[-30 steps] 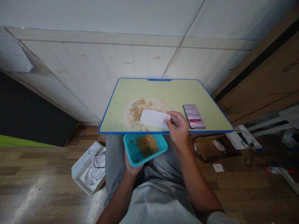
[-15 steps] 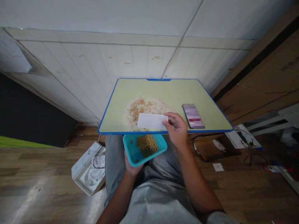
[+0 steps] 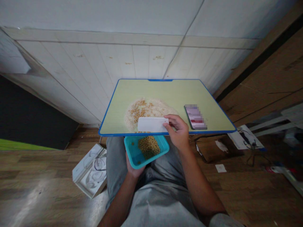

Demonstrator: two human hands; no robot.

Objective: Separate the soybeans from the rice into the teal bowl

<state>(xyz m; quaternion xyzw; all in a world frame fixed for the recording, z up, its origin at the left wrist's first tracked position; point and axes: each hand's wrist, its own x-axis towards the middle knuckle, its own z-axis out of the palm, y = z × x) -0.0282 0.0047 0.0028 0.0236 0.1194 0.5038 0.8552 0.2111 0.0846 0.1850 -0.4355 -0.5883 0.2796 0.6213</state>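
My right hand (image 3: 177, 130) pinches the right end of a flat white card (image 3: 151, 125) between thumb and fingers. The card is held at the near edge of the small table (image 3: 180, 91), with a few yellow beans along its lower edge. Behind it lies a spread of white rice (image 3: 161, 105) mixed with yellow soybeans (image 3: 139, 113). My left hand (image 3: 135, 170) grips a turquoise plastic tub (image 3: 130, 154) from below, just under the table's edge; its fingers are mostly hidden. A heap of soybeans (image 3: 149, 146) sits inside the tub.
A phone (image 3: 195, 117) lies on the table's right side. An open white box (image 3: 91, 171) stands on the floor at left. Brown cardboard (image 3: 267, 75) rises at right, and a paper square (image 3: 220, 168) lies on the floor. A panelled wall (image 3: 94, 60) backs the table.
The white card has moved slightly toward the near edge and left, along with my right hand. My left hand and the tub stay almost in place.
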